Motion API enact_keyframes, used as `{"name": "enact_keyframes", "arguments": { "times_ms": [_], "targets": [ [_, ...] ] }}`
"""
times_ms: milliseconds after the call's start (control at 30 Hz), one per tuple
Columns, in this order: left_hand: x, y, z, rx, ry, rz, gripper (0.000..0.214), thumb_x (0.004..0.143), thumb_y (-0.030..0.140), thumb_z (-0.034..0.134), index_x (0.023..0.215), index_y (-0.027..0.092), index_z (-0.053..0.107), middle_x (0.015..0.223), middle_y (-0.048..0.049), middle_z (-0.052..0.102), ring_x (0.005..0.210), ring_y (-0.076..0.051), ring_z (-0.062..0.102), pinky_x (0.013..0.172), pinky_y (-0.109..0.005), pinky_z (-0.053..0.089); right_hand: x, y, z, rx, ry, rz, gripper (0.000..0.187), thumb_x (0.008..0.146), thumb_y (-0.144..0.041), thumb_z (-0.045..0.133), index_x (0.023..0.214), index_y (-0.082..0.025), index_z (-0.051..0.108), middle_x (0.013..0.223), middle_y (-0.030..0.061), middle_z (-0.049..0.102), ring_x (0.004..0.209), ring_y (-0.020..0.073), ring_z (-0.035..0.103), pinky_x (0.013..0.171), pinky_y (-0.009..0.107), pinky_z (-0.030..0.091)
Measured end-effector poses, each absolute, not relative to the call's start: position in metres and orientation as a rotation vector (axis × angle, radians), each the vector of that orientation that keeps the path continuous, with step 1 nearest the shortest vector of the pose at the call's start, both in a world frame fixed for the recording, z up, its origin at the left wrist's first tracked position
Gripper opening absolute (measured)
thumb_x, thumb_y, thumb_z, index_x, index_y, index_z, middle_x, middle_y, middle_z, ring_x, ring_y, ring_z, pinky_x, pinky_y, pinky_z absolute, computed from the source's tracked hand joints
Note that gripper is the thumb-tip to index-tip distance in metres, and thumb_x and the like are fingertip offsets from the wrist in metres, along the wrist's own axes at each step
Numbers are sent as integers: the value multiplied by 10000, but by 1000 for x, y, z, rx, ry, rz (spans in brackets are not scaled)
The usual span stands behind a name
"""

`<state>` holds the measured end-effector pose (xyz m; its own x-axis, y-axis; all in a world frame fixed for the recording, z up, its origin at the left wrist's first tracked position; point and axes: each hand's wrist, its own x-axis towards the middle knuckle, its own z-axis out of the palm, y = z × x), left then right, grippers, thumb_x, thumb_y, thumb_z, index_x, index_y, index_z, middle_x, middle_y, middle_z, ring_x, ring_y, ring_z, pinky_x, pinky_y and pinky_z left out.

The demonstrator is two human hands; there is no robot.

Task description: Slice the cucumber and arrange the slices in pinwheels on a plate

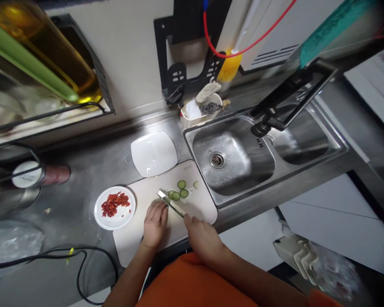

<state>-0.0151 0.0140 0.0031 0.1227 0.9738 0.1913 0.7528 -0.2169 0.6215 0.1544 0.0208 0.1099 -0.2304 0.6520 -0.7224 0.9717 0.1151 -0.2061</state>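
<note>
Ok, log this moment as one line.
right hand: gripping knife | left hand: beside knife, grip unclear | green slices: on cutting board | red pieces: on round plate

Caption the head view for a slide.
Right hand holding a kitchen knife, left hand close by, cucumber slices on the cutting board.

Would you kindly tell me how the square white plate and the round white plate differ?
The square white plate has four gently curved sides; the round white plate has a circular rim. The round plate holds small red pieces, while the square plate shows a bare, glossy surface. The square plate lies beyond the pale rectangular cutting board; the round plate is at that board's left end. Both lie face up.
</note>
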Motion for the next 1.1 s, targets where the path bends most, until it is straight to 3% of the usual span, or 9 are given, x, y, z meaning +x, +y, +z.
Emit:
{"name": "enact_keyframes", "arguments": {
  "times_ms": [1100],
  "targets": [
    [-15, 16, 4, 2061, 1652, 815, 180, 877, 198, 495, 995, 161, 626, 990, -85, 658, 994, -198, 584, 922, -391, 473, 147, 31, 108, 1575, 1969, -948, 315, 846, -28, 346, 1072, -139, 535, 828, 100, 661, 808, 188, 665, 620, 215, 472]
  ]
}}
